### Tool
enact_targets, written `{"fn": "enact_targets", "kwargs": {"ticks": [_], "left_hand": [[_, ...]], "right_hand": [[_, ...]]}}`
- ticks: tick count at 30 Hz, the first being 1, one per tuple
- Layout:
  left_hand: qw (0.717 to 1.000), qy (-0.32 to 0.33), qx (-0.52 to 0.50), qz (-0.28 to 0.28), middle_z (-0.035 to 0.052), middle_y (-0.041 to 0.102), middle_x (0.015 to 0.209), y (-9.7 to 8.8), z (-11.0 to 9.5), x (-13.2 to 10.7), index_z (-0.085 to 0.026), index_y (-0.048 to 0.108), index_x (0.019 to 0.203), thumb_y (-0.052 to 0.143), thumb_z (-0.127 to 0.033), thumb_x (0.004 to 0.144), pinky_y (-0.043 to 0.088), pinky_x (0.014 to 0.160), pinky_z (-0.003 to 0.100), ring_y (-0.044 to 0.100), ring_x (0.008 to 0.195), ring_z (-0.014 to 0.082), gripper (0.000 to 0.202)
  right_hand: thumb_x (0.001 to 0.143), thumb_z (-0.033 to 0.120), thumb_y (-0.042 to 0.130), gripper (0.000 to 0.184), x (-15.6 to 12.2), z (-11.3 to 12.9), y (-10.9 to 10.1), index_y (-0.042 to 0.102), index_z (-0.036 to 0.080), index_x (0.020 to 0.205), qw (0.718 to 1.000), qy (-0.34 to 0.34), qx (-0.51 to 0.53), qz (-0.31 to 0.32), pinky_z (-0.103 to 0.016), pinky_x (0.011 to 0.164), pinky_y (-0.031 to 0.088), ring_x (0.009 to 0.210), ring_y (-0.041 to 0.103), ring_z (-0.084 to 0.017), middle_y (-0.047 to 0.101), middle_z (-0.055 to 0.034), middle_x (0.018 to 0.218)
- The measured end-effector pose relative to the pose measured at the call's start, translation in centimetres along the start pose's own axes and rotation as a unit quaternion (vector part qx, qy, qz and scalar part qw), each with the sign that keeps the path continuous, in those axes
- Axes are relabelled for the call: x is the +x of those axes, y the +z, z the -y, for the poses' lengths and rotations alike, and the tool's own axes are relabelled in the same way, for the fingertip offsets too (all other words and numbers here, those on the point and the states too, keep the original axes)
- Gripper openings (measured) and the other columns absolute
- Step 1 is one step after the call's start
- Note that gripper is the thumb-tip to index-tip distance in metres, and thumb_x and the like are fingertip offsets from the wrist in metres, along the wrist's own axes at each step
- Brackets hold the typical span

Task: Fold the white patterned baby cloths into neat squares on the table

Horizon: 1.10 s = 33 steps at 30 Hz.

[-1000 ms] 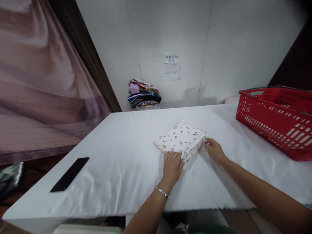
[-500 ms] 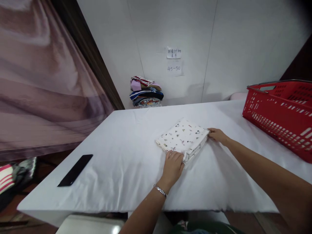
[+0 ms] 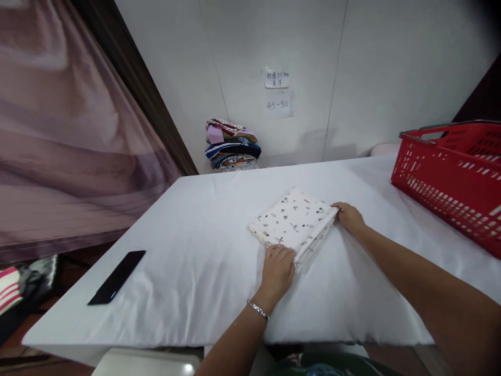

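A folded white cloth with small dark prints [image 3: 293, 223] lies on the white-covered table [image 3: 195, 271]. My left hand [image 3: 277, 272] rests at the cloth's near corner, fingers curled against its edge. My right hand [image 3: 349, 217] touches the cloth's right corner, fingers bent onto the stacked layers. A silver bracelet [image 3: 258, 309] circles my left wrist.
A red plastic basket [image 3: 450, 177] stands at the table's right end. A black phone [image 3: 116, 276] lies near the left edge. A stack of folded clothes [image 3: 231, 145] sits against the wall behind the table. A curtain [image 3: 70, 136] hangs at the left.
Both hands stay at the folded cloth's corners; my right hand has shifted slightly further along the right corner. The view has drifted a little.
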<state>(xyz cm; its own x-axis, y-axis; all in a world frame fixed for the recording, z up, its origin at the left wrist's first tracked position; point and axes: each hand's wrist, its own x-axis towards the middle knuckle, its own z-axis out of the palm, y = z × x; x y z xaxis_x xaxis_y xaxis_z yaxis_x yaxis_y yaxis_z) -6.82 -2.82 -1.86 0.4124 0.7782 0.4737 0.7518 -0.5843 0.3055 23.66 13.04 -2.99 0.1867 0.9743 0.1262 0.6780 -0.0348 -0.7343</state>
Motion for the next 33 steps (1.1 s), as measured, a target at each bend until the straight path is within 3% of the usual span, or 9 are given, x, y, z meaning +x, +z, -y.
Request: {"fn": "enact_targets", "kwargs": {"ticks": [5,9,11,13,17,23,28,33], "left_hand": [[1.0,-0.006,-0.017,0.009,0.0023,0.063,0.104,-0.1,0.2,-0.3,-0.022,0.054,0.106,0.045,-0.005,0.078,0.032,0.1,0.042,0.053,0.101,0.0177,0.034],[1.0,-0.009,-0.024,-0.003,0.003,0.063,0.105,0.0,0.2,-0.3,-0.021,0.054,0.106,0.046,-0.005,0.078,0.031,0.1,0.043,0.052,0.102,0.0184,0.034],[1.0,-0.007,-0.024,-0.007,0.0036,0.063,0.105,0.0,0.1,-0.3,-0.021,0.055,0.106,0.045,-0.005,0.078,0.032,0.099,0.044,0.052,0.102,0.0187,0.034],[1.0,-0.005,-0.023,-0.005,0.0037,0.063,0.105,0.0,0.1,-0.3,-0.021,0.055,0.106,0.045,-0.004,0.077,0.033,0.099,0.044,0.053,0.101,0.0188,0.035],[1.0,-0.004,-0.025,-0.002,0.003,0.063,0.104,0.0,-0.1,-0.4,-0.021,0.056,0.103,0.046,-0.002,0.073,0.033,0.1,0.044,0.052,0.102,0.0186,0.037],[0.999,-0.007,-0.028,-0.015,0.0041,0.062,0.103,0.0,-0.2,-0.5,-0.021,0.058,0.1,0.046,-0.002,0.071,0.034,0.098,0.044,0.049,0.108,0.0204,0.037],[0.999,-0.009,-0.043,-0.016,0.0032,0.062,0.103,-0.1,-0.1,-0.6,-0.021,0.057,0.099,0.047,-0.002,0.072,0.034,0.099,0.044,0.049,0.107,0.0199,0.035],[0.999,-0.007,-0.042,-0.017,0.0034,0.062,0.102,0.0,0.0,-0.6,-0.022,0.057,0.1,0.048,-0.001,0.07,0.035,0.098,0.044,0.05,0.106,0.0199,0.037]], "right_hand": [[0.065,0.007,0.047,0.045,-0.5,-0.1,0.0,0.067,0.022,0.102,0.997,0.021,0.071,0.036,-0.03,0.086,0.042,0.088,0.058,-0.018,0.066,-0.0019,0.098],[0.069,0.015,0.051,0.05,-0.6,-0.1,-1.2,0.058,0.017,0.118,0.986,0.07,0.143,0.055,-0.023,0.06,0.046,0.076,0.06,-0.015,0.067,-0.0055,0.098],[0.075,0.026,0.051,0.042,-0.4,0.1,-1.7,0.059,0.014,0.114,0.978,0.105,0.169,0.055,-0.021,0.049,0.041,0.069,0.06,-0.015,0.067,-0.0092,0.096],[0.077,0.037,0.053,0.034,0.2,0.4,-2.0,0.064,0.012,0.098,0.972,0.136,0.186,0.056,-0.022,0.043,0.037,0.061,0.059,-0.014,0.067,-0.0118,0.09],[0.069,0.033,0.067,0.022,1.6,1.6,-2.2,0.064,0.014,0.078,0.961,0.156,0.22,0.066,-0.022,0.044,0.038,0.055,0.054,-0.012,0.065,-0.0081,0.072],[0.077,0.028,0.057,0.015,1.6,3.1,-2.5,0.06,0.013,0.075,0.935,0.17,0.274,0.147,-0.023,0.047,0.044,0.058,0.058,-0.014,0.064,-0.0094,0.07],[0.075,0.021,0.059,0.009,0.6,2.5,-3.1,0.059,0.013,0.078,0.933,0.209,0.244,0.161,-0.022,0.045,0.043,0.053,0.058,-0.012,0.066,-0.0099,0.074],[0.069,0.02,0.065,0.014,0.2,1.8,-2.8,0.062,0.014,0.082,0.947,0.224,0.166,0.162,-0.02,0.038,0.034,0.044,0.051,-0.01,0.06,-0.0018,0.059]]}}
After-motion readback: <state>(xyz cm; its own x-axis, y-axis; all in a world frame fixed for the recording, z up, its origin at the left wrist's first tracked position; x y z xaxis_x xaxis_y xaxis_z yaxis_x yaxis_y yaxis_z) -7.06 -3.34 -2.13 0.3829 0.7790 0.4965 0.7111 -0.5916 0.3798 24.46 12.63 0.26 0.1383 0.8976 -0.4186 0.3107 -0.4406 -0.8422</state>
